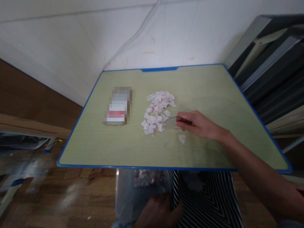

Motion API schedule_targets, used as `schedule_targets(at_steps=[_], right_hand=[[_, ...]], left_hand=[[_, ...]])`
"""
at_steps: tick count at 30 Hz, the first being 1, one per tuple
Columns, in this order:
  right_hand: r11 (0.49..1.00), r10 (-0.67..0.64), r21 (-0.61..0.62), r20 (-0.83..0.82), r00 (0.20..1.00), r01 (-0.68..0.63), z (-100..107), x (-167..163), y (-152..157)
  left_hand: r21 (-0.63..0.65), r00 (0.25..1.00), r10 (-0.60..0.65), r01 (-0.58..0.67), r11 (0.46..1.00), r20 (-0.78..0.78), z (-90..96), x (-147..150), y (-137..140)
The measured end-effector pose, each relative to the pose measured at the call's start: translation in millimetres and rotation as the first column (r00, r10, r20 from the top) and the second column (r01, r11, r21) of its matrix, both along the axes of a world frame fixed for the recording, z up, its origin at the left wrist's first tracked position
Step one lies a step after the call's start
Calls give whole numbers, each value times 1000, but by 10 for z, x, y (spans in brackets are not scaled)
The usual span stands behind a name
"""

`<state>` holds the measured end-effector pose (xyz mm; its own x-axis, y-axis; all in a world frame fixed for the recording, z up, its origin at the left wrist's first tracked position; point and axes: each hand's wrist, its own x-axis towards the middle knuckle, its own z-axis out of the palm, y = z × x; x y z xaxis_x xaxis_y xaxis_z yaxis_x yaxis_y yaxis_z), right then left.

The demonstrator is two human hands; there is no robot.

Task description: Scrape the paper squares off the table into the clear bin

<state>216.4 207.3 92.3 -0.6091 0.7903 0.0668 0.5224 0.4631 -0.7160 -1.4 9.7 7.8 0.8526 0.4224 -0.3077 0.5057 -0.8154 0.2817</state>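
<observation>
My right hand (194,124) is closed around a clear protractor (170,123), pinched between thumb and fingers. Its curved edge touches the near right side of a pile of small white paper pieces (161,100), some with pink marks. A few loose paper pieces (182,138) lie just below this hand. Under the table's front edge, a clear plastic container (123,193) sits at my lap with more paper bits (147,177) inside. My left hand (159,210) is at its near right side, fingers curled over the rim in shadow.
The small green table (99,145) has a blue edge and stands against a white wall. A pixelated phone-like object (118,106) lies at its left. Dark folded metal frames (273,57) lean at the right. A cable (135,34) runs along the wall.
</observation>
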Motion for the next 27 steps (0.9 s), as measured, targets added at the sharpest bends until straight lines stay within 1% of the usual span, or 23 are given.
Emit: schedule_targets(at_steps=[2,4,8,12,14,17,21,24,27], right_hand=[[999,37,-10,18,999,-37,-6,-31,-9],[998,57,-22,1,998,-57,7,-38,-19],[1000,1,15,-40,999,-1,46,-9,-24],[998,58,8,7,998,-58,44,-9,-21],[998,58,19,53,997,-59,39,-12,-18],[997,23,65,112,993,-30,52,11,-16],[995,25,91,79,997,-32,89,50,-27],[996,49,71,41,998,-52,91,41,-37],[995,92,30,55,994,-94,73,25,-37]], left_hand=[[10,1000,1,-2,1000,19,-14,-2,-7],[16,1000,-2,1,1000,30,-30,-3,-15],[18,1000,8,-9,1000,29,-38,-2,-22],[-14,1000,5,-5,1000,0,-15,0,-8],[-10,1000,9,-9,1000,7,-13,-2,-8],[35,998,34,-36,999,61,-32,-5,-37],[128,982,100,-121,984,158,-58,-7,-87],[154,979,95,-124,980,183,-52,-12,-90],[157,980,85,-114,981,181,-35,-19,-71]])
